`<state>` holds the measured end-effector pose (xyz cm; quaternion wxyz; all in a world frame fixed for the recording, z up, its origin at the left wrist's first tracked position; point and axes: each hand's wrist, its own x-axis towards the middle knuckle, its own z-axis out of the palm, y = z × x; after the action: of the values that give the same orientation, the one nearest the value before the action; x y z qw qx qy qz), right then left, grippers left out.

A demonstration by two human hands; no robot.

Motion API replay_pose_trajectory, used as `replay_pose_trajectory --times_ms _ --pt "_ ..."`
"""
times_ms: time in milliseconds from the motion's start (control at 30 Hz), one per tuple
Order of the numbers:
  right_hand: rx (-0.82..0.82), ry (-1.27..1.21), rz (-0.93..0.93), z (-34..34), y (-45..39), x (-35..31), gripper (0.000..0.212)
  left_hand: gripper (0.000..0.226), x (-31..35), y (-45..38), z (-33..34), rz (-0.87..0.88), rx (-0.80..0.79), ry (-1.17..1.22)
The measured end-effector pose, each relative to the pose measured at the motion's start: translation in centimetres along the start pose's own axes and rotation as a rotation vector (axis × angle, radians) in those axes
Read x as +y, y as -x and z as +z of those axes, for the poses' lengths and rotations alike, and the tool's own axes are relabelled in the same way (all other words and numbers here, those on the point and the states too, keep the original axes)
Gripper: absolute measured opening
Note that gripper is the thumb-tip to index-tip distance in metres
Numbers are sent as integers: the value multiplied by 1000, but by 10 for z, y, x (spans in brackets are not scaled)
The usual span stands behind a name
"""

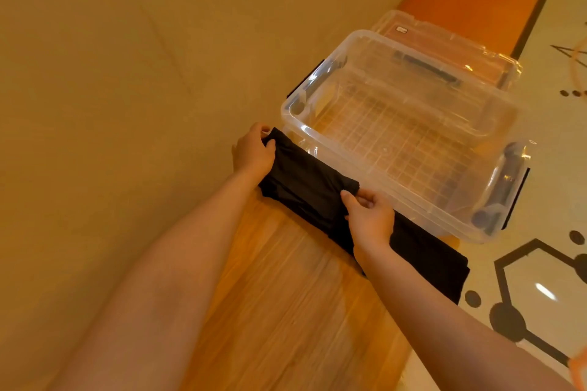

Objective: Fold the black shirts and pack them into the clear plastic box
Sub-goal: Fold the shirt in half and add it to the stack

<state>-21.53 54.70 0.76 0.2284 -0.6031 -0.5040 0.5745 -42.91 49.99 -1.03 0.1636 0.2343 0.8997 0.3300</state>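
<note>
I see the black shirt (305, 182) lying on the wooden board (286, 295), right beside the near wall of the clear plastic box (374, 187). The shirt is folded into a long strip. One end is bunched up between my hands, and the other end lies flat under my right arm, reaching onto the patterned floor (540, 279).

I think the shirt is soft, light and floppy. It will sag and come unfolded if I lift it by one spot, so I should hold it at both ends of the fold and keep them level.

My left hand (252, 154) pinches the far corner of the bunched part, thumb on top and fingers curled around the edge. My right hand (370, 220) pinches the near end of the same fold between thumb and fingers.

The box is open, and I see nothing in it. Its lid (444, 41) lies behind it.
</note>
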Motion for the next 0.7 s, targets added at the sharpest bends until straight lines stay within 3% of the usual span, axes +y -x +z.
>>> replay_pose_trajectory --times_ms 67,167,267,367,433,700 --pt "-29 80 -98 -4 8 2 30 33 -1 7 3 94 115 -200" --pt "-76 353 -445 -9 23 10 28 26 0 30 8 361 218 -339" --pt "-124 828 -788 -8 23 30 45 33 -4 58 19 651 127 -401" --pt "-214 1130 -804 -9 21 50 59 57 -15 76 25 549 -152 -488" --pt "-233 1220 -794 -10 20 58 62 64 -23 77 24 423 -244 -514" --pt "-330 1281 -758 -15 19 45 75 65 -14 86 19 371 -261 -704"
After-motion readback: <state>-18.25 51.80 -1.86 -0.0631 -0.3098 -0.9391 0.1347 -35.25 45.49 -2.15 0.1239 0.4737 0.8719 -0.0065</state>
